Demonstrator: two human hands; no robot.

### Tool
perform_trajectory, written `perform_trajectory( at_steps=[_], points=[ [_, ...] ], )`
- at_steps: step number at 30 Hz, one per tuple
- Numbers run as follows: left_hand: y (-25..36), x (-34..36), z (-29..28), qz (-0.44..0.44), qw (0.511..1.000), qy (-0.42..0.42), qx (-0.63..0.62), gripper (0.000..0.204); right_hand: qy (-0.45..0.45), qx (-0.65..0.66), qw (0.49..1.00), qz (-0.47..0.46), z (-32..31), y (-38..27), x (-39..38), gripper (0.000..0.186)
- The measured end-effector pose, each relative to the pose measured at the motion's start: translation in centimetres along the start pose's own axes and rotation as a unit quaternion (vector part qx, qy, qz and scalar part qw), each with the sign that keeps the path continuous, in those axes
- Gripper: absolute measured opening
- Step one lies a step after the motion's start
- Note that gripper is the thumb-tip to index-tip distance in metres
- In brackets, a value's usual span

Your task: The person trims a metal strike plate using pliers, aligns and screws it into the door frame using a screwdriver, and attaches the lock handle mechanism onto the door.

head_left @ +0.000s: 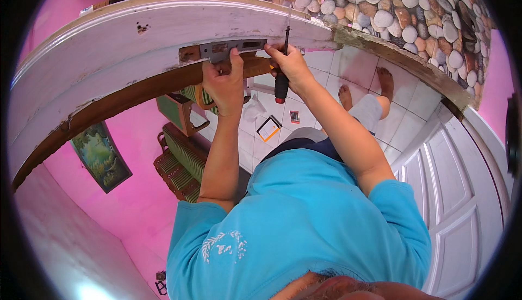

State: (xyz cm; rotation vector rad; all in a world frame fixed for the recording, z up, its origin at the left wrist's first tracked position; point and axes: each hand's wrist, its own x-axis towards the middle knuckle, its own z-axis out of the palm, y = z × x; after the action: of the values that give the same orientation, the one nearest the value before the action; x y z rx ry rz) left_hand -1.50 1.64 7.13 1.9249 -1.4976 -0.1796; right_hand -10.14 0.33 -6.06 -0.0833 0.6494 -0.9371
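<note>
A grey metal plate (212,51) with rectangular openings sits against a cut recess (189,54) in the white painted wooden frame (109,52). My left hand (223,82) grips the plate from below, thumb pressed on its face and fingers curled beneath. My right hand (291,69) holds a black screwdriver with a red end (281,85), its shaft pointing up beside the frame, while a fingertip of that hand touches the plate's right end.
Below are a tiled floor (353,66) with a small package (294,116) and an orange-edged flat item (268,128), and my bare feet. Green striped seats (182,175) stand left. A white panelled door (457,202) is at right; a pebble-patterned wall (402,17) is at top.
</note>
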Motion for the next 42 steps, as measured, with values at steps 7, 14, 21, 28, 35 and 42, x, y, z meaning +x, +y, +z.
perform_trajectory(
  at_steps=[7,14,21,28,35,42],
  points=[
    [-0.4,0.0,0.5,0.005,0.998,0.004,-0.057,0.023,-0.023,-0.138,0.945,-0.295,2.3,-0.6,-3.3,0.019],
    [-2.5,-0.1,-0.2,0.047,0.998,-0.027,-0.042,0.033,-0.126,-0.313,0.835,-0.434,5.7,-4.4,-4.4,0.032],
    [-1.7,0.2,-0.5,0.027,0.998,-0.046,-0.042,0.031,-0.114,-0.356,0.832,-0.409,6.2,-4.9,-5.0,0.031],
    [-2.2,0.4,-1.7,0.039,0.997,-0.039,-0.055,0.035,-0.080,-0.389,0.853,-0.339,8.3,-4.8,-6.7,0.026],
    [-2.9,1.0,-1.3,0.060,0.996,-0.041,-0.057,0.040,-0.032,-0.423,0.857,-0.292,9.9,-5.8,-8.2,0.023],
    [-3.2,1.4,-1.6,0.091,0.985,-0.052,-0.136,0.038,-0.023,-0.461,0.846,-0.267,10.1,-6.6,-8.8,0.026]
  ],
)
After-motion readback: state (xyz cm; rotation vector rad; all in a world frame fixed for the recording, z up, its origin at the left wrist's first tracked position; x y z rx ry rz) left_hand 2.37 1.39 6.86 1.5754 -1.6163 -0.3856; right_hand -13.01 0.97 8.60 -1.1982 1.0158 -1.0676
